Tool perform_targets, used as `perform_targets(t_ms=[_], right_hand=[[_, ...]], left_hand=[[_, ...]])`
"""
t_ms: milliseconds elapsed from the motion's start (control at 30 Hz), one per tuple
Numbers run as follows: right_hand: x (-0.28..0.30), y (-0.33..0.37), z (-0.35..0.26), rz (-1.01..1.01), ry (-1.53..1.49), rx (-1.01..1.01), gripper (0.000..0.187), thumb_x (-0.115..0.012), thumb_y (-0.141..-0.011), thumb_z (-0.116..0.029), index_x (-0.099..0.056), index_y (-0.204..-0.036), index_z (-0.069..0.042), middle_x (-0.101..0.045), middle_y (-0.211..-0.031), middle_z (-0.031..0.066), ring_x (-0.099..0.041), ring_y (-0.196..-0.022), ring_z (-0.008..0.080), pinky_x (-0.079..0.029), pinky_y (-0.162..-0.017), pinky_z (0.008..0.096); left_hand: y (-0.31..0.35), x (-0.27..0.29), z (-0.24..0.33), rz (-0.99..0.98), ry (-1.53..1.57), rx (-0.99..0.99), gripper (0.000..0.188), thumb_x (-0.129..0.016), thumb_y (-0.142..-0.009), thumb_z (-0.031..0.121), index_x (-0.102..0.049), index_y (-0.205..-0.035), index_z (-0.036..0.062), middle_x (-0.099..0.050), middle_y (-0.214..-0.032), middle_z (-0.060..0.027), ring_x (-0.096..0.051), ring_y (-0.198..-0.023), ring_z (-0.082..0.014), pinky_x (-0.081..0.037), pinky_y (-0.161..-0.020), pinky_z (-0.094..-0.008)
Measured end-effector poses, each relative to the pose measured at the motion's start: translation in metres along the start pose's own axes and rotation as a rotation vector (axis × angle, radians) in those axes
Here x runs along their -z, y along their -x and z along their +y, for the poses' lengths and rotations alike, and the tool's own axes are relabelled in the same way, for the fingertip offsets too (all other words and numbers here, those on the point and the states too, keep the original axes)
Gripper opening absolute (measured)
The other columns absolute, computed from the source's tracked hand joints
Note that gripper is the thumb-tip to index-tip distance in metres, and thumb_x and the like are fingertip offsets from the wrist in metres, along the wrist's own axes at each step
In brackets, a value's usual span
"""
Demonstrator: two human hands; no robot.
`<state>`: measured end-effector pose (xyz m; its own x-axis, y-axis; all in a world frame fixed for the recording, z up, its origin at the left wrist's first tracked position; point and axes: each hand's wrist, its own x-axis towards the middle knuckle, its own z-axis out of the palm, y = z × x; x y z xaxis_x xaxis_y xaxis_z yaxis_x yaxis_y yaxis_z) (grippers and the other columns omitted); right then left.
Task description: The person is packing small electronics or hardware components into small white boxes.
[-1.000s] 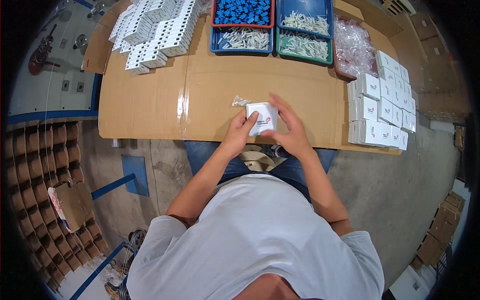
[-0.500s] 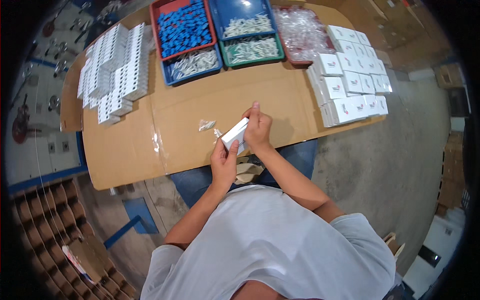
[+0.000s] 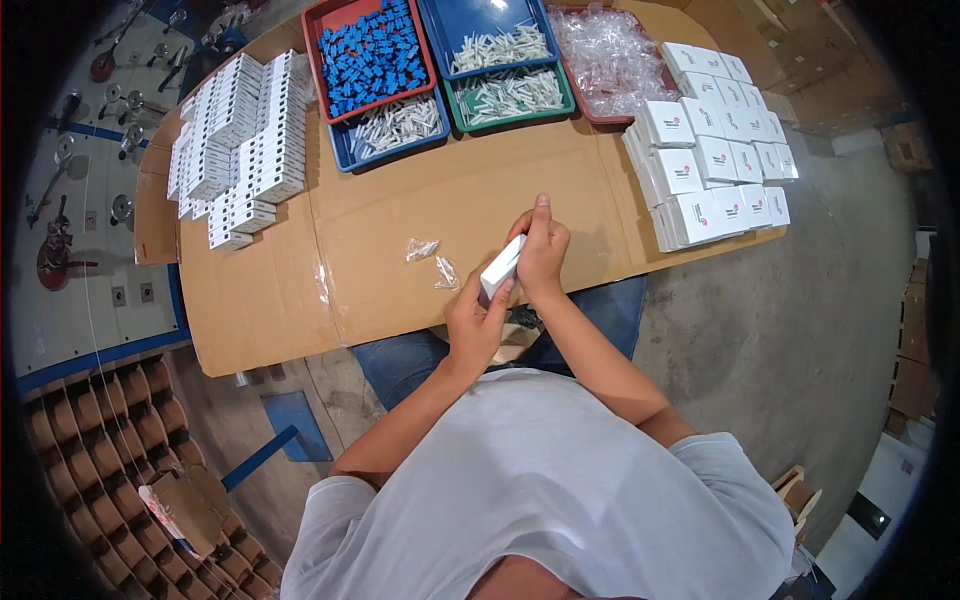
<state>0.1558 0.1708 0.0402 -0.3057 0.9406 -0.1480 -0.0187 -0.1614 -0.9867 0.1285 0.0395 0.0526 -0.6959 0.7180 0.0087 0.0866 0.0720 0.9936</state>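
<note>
We look steeply down from the wearer's head through a wide fisheye lens, the left of a side-by-side pair. The white shirt (image 3: 540,470) lies nearest, at bottom centre; left hand (image 3: 473,325) and right hand (image 3: 542,262) show mid-frame, farther off. The cardboard-topped table (image 3: 400,210) slants across the upper half, its near edge rising rightward; black curves close our frame's sides.

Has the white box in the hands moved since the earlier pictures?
Yes: the white box has moved slightly right, away from the leftmost small clear packet on the cardboard.
</note>
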Motion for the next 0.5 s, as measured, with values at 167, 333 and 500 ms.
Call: perform_targets(t_ms=[167, 333, 500], right_hand=[[-0.002, -0.004, -0.001, 0.029, 0.036, 0.060, 0.074, -0.030, -0.111, -0.046, -0.047, -0.051, -0.006, -0.047, -0.046, 0.0029, -0.045, -0.045, 0.0126, -0.037, -0.049, 0.0297], [-0.004, -0.005, -0.003, -0.002, 0.022, 0.031, 0.074, -0.033, -0.110, -0.048, -0.048, -0.052, -0.006, -0.046, -0.048, 0.0023, -0.047, -0.048, 0.0138, -0.037, -0.051, 0.0320], [0.007, -0.001, 0.002, -0.074, 0.228, 0.115, 0.066, -0.044, -0.108, -0.044, -0.053, -0.060, -0.001, -0.050, -0.052, 0.0112, -0.051, -0.052, 0.0202, -0.040, -0.053, 0.0373]], left_hand=[[0.001, 0.002, -0.002, -0.053, 0.030, 0.084, 0.031, -0.066, -0.101, 0.009, -0.061, -0.128, -0.0046, -0.066, -0.102, -0.0028, -0.054, -0.085, -0.0049, -0.045, -0.069, -0.0214], [0.002, 0.001, -0.015, -0.071, 0.163, 0.093, 0.025, -0.064, -0.102, 0.009, -0.062, -0.122, -0.0051, -0.067, -0.105, -0.0046, -0.058, -0.092, -0.0072, -0.048, -0.079, -0.0239], [-0.007, -0.001, -0.014, 0.140, 0.321, 0.186, 0.026, -0.061, -0.105, 0.015, -0.060, -0.123, -0.0039, -0.068, -0.115, -0.0072, -0.061, -0.104, -0.0117, -0.049, -0.093, -0.0284]])
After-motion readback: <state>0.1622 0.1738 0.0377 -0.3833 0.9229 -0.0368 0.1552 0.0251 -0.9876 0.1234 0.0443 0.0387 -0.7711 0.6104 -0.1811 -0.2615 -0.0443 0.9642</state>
